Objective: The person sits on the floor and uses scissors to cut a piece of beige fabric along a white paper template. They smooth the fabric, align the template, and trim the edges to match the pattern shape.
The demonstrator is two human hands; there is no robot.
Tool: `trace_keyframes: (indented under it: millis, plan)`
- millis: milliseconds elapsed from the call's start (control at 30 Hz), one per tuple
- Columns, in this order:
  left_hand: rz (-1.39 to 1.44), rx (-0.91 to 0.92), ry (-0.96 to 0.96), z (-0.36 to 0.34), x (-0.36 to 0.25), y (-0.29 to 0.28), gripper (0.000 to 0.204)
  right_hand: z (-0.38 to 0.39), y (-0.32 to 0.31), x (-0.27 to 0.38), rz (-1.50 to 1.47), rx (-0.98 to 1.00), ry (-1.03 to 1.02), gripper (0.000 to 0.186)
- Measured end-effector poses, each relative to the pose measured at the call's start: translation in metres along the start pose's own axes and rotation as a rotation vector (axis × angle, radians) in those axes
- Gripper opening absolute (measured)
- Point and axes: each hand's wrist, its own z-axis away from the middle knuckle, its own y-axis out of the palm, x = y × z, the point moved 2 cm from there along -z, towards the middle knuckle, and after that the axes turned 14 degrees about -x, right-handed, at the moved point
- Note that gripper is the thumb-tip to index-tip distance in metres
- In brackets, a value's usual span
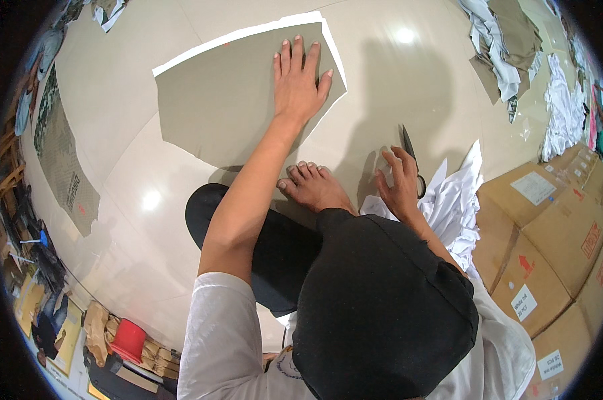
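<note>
Left hand [299, 83] flat near grey fabric panel [228, 107] right edge; right hand [400, 183] touching scissors [412, 160].

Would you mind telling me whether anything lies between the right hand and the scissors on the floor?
Nothing visible does. The right hand already lies against the scissors, fingers at the handles, while the left hand presses flat on the olive fabric piece.

Cardboard boxes [555, 227] are seen stacked along the right edge, with heaped white and olive cloth [508, 47] at upper right. A patterned fabric strip [65, 160] is laid at left, and a red container [128, 340] is tucked at lower left.
</note>
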Motion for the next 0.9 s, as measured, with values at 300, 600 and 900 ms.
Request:
trace_keyframes:
  millis: [300, 600, 900]
  plan:
    - [-0.056, -0.080, 0.003, -0.017, 0.003, 0.007, 0.070, -0.007, -0.001, 0.002, -0.058, 0.015, -0.055, 0.053]
    - [-0.085, -0.090, 0.035, -0.040, 0.013, 0.023, 0.067, -0.071, 0.078, 0.071, -0.028, 0.261, -0.382, 0.068]
    - [-0.233, 0.143, -0.098, -0.055, 0.004, 0.008, 0.086, -0.067, 0.082, 0.074, -0.008, 0.282, -0.366, 0.070]
